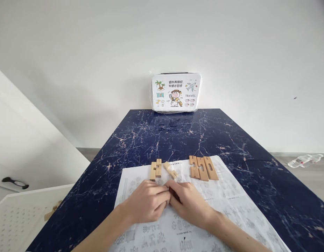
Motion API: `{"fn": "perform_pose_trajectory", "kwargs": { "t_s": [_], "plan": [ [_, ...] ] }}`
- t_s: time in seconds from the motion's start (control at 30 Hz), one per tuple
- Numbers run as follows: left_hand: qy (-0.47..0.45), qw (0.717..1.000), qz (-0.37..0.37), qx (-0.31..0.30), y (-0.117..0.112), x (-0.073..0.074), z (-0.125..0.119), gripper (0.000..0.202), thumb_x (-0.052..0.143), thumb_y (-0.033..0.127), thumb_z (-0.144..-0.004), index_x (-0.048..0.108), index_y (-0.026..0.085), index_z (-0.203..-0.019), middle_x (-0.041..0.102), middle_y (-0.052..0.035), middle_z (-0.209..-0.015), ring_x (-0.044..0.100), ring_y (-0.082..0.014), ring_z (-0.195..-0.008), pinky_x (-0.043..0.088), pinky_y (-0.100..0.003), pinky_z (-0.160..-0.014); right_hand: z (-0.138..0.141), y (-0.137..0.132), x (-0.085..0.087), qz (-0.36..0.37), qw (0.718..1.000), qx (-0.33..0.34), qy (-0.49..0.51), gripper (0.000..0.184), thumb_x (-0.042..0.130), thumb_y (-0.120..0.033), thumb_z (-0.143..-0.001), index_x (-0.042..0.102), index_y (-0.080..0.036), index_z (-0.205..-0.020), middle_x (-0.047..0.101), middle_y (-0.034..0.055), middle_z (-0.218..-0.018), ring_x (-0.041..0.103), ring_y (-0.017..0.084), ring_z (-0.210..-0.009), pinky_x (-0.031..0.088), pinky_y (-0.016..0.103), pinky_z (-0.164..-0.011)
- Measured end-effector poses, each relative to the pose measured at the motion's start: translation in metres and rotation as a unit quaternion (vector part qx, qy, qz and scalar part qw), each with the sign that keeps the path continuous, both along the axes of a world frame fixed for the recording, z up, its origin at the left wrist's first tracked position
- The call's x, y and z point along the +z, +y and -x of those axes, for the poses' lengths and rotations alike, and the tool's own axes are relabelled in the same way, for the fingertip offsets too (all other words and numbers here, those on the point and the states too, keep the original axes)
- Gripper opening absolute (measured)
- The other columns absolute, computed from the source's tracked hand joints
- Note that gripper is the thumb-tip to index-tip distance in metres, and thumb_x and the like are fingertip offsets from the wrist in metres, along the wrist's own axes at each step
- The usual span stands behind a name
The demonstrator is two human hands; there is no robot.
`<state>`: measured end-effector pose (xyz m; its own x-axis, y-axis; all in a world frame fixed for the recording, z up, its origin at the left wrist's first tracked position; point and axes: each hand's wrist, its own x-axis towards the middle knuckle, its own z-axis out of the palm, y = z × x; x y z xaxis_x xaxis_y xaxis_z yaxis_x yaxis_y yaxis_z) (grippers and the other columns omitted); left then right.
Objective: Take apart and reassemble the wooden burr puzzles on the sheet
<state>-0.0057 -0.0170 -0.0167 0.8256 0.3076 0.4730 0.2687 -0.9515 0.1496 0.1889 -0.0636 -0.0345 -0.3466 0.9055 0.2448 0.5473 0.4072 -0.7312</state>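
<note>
My left hand point(148, 203) and my right hand point(189, 203) rest together on a printed instruction sheet point(230, 199), fingers curled and touching each other. Whatever they hold between them is hidden. Just beyond the fingertips lie wooden puzzle pieces: a notched pair point(155, 169) on the left, a single slanted stick point(170, 170) in the middle, and three flat notched bars point(203, 168) side by side on the right.
The sheet lies on a dark blue marbled table point(177, 136). A white case with cartoon travel pictures point(176, 92) stands against the wall at the far edge. A white perforated tray point(22, 217) sits at lower left. A crumpled plastic bottle point(305, 160) lies on the floor, right.
</note>
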Motion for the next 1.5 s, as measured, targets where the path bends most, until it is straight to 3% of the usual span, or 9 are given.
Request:
{"fn": "perform_pose_trajectory", "kwargs": {
  "t_s": [1.5],
  "plan": [
    [0.016,1.0,0.013,0.007,-0.0022,0.0014,0.0012,0.031,0.043,0.004,-0.094,0.056,0.019,-0.071,0.057,0.002,-0.062,0.046,-0.0135,-0.052,0.041,-0.03,-0.056,0.0003,-0.0006,0.0002,-0.003,1.0,0.001,-0.01,0.017,0.043,-0.014,-0.095,0.048,-0.024,-0.082,0.063,0.0002,-0.067,0.049,0.014,-0.053,0.033,0.027,-0.051]
  ]
}}
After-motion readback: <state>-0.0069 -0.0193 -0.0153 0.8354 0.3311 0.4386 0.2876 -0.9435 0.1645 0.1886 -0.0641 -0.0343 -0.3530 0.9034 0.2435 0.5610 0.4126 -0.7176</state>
